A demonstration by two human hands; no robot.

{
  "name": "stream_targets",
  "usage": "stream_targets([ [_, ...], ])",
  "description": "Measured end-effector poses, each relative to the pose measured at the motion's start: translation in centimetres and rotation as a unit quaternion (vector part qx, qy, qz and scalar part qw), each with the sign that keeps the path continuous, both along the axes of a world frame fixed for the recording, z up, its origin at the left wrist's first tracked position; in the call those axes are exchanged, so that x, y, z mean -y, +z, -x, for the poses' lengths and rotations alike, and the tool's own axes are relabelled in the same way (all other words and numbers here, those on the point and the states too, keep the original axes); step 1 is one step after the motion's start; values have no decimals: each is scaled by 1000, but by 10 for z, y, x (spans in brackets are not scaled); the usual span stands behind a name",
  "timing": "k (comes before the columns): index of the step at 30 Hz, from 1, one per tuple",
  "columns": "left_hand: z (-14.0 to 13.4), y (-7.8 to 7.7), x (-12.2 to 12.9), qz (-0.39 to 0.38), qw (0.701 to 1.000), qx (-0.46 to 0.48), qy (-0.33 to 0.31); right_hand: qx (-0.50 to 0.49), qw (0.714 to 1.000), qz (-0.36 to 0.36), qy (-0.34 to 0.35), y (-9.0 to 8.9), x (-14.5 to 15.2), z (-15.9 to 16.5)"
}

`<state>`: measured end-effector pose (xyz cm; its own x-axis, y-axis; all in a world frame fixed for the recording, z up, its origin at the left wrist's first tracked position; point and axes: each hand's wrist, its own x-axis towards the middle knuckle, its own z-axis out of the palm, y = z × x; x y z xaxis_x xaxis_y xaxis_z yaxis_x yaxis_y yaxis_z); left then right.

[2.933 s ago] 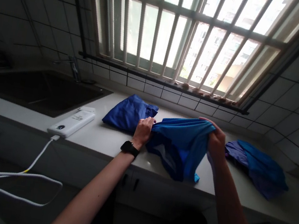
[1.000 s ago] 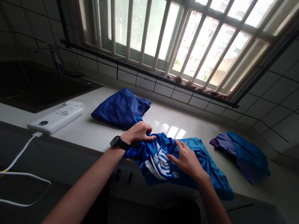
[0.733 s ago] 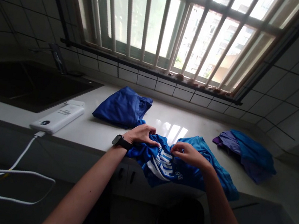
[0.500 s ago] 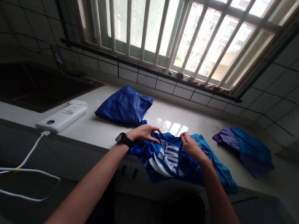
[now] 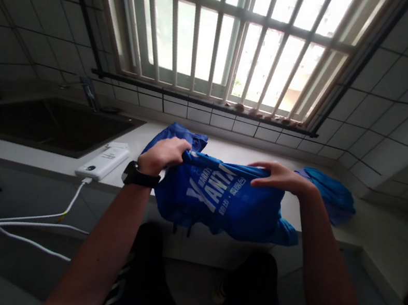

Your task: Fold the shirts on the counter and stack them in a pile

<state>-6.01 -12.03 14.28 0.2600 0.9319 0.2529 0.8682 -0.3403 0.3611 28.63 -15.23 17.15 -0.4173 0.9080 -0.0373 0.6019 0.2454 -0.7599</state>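
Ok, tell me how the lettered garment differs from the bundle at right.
The lettered garment bears white print; the bundle shows none. The left hand grips the lettered garment; the bundle lies on the counter. The lettered garment's cloth is blue; the bundle adds purple. Both are fabric.

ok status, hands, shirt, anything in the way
Left hand holding printed blue shirt, right hand straddling its top edge. Lettering faces camera. Second blue garment behind left hand.

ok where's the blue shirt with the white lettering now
In the head view, the blue shirt is near the centre, held by the left hand and right hand over the front edge of the counter, right of the power bank.
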Motion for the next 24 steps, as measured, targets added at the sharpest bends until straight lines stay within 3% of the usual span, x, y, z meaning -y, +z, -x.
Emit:
stream_targets([
  [2, -9, 24, 8, -117, 989, -17, 83, 101, 992, 62, 43, 7, 1, 2],
  [3, -15, 33, 12, -156, 982, -23, 103, 151, 987, 52, 22, 8, 0, 3],
  [6, -28, 46, 18, -209, 974, -20, 89, 269, 958, -37, -93, 7, -4, 6],
  [8, -29, 46, 19, -194, 979, -21, 60, 273, 958, -41, -77, 5, -5, 5],
  [10, -26, 42, 17, -156, 987, -8, 46, 203, 978, -30, -29, 5, -5, 2],
  [12, -25, 39, 15, -132, 990, 28, 36, 134, 989, -44, -36, 5, -3, -2],
  [15, -35, 36, 17, -158, 981, 109, -17, 69, 998, -4, -2, -3, 1, 3],
  [18, -58, 36, 28, -194, 960, 164, -118, -76, 990, 37, 112, -21, 4, 26],
  [20, -72, 35, 35, -204, 950, 168, -165, -157, 976, 29, 147, -35, 3, 45],
  [22, -75, 33, 36, -202, 950, 156, -179, -188, 972, 18, 138, -47, -1, 58],
  [24, -68, 27, 30, -181, 959, 140, -166, -213, 974, -12, 76, -54, -7, 62],
])
